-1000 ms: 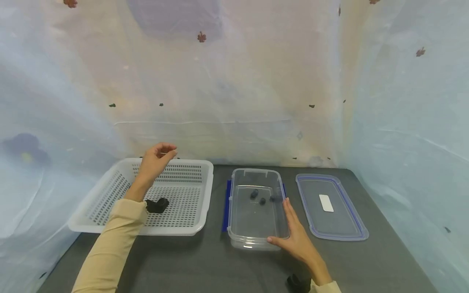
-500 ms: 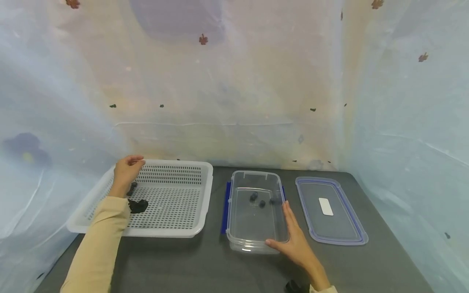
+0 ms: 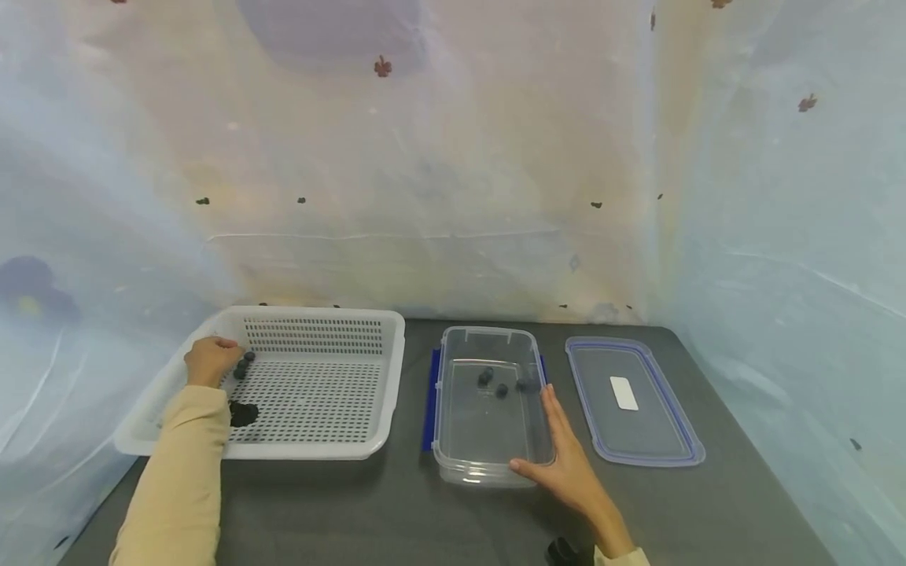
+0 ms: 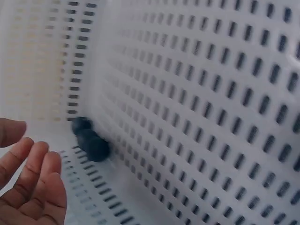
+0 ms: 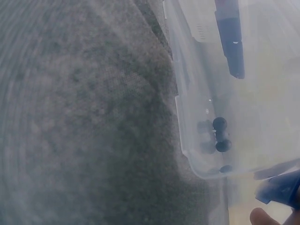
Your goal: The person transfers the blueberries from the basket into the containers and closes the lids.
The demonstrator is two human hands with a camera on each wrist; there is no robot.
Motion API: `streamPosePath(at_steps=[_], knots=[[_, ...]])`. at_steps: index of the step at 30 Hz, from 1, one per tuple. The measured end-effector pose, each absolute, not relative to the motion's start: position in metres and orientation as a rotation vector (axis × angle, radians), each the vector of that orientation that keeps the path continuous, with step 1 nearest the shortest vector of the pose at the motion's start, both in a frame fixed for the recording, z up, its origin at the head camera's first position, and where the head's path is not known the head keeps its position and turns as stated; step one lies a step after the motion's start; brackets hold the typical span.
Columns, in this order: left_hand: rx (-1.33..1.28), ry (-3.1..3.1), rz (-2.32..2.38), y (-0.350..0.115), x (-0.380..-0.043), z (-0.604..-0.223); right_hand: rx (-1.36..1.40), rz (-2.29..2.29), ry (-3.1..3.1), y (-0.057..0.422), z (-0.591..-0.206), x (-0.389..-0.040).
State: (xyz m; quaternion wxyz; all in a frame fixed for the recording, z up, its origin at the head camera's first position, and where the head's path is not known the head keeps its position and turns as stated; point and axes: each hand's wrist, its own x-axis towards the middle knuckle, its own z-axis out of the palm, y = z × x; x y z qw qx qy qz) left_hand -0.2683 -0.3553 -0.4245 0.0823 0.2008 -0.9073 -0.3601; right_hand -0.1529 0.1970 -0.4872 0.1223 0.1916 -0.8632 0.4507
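"Balls [image 4: 89,139] in the white basket [image 3: 304,451]: where are they from your left hand [image 3: 212,362]?"

"Three dark ones bunch together at three o'clock from it as I look down, and at about two o'clock from my fingertips [image 4: 54,161] in the left wrist view. They sit just beside my fingers, with a small gap between."

"Are those fingers holding anything?"

"Nothing that I can see. They bend loosely, and my thumb stands slightly apart from them, toward ten o'clock."

"And your right hand [image 3: 569,464]?"

"Its fingers lie nearly straight along the clear box [image 3: 488,462] at the four o'clock side, thumb spread wide to the rim at five o'clock. I touch the box without curling round it."

"What's inside?"

"More dark balls [image 3: 501,391], between ten and eleven o'clock from my right hand and apart from its fingers. I cannot tell how many; some blur together."

"And around it?"

"The lid [image 3: 644,428] lies flat on the dark table [image 3: 340,511] at three o'clock from the box, a white label [image 3: 624,393] on it. The basket stands at nine o'clock, a strip of table between."
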Motion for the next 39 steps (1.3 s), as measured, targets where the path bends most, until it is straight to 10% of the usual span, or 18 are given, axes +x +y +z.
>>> streamPosePath(at_steps=[22, 39], knots=[[0.437, -3.112, -0.710, -0.351, -0.263, -0.428, 0.552, 1.344, -2.512, 0.196, -0.488, -0.154], [0.463, -3.074, -1.368, -0.377, -0.270, -0.446, 0.579, 1.323, -2.508, 0.196, -0.488, -0.154]])
